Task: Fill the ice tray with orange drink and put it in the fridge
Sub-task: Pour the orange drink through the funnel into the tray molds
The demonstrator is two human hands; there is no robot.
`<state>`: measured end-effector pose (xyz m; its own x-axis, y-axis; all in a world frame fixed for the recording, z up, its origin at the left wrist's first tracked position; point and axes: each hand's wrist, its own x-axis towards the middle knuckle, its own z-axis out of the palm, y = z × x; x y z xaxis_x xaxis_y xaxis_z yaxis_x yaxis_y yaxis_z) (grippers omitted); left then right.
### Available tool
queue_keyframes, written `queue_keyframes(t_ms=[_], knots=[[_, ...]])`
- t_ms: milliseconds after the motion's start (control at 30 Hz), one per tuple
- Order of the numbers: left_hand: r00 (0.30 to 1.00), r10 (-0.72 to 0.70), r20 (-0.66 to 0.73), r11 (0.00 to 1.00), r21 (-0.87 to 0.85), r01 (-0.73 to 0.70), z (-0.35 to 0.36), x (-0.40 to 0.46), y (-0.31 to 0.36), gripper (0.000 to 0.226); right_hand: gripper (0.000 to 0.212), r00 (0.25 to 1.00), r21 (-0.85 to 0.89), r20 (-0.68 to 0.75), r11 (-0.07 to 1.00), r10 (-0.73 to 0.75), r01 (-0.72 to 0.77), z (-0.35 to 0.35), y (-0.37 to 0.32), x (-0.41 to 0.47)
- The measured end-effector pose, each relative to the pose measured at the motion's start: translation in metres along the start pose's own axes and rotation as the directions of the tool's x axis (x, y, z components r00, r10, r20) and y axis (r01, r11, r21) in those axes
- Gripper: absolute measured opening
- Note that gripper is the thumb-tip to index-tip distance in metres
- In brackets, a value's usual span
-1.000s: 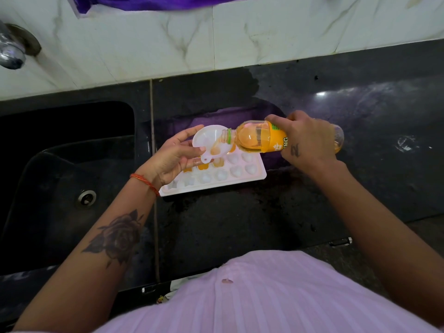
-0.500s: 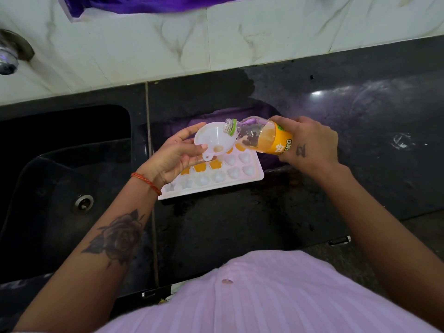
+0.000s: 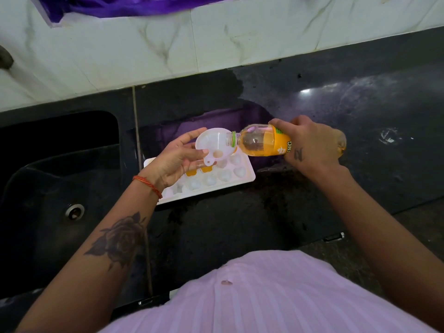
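Note:
A white ice tray (image 3: 242, 179) with shaped cells lies on the black countertop (image 3: 240, 224). A couple of its far cells hold orange drink, the near cells look white. My left hand (image 3: 175, 162) holds a white funnel (image 3: 213, 144) over the tray, spout down. My right hand (image 3: 310, 146) grips an orange drink bottle (image 3: 262, 140), lying almost level with its open neck at the funnel's rim. The bottle is partly full.
A black sink (image 3: 60, 188) with a metal drain (image 3: 75, 211) lies left of the tray. A white marble-look wall (image 3: 168, 49) rises behind, with purple cloth (image 3: 125, 6) at the top. The counter's front edge runs near my pink shirt.
The bottle has tipped back closer to level and its neck has shifted right along the funnel. My left hand has moved the funnel slightly over the tray. The camera has dipped a little.

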<state>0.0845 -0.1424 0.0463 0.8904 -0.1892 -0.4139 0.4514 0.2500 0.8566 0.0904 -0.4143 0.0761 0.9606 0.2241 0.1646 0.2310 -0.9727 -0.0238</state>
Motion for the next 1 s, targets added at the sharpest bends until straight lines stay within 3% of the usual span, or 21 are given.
queue_keyframes(t_ms=[467,1000], knots=[[1.000,-0.026,-0.006,1.000,-0.014,0.026,0.002,0.001,0.003,0.050,0.066,0.998,-0.039,-0.045,0.999,-0.037,0.035,-0.002,0.001,0.007],[0.999,-0.009,0.031,0.999,-0.036,0.010,0.010,0.006,0.006,0.055,0.067,0.997,0.114,0.000,0.990,0.080,-0.079,-0.003,0.007,0.002]])
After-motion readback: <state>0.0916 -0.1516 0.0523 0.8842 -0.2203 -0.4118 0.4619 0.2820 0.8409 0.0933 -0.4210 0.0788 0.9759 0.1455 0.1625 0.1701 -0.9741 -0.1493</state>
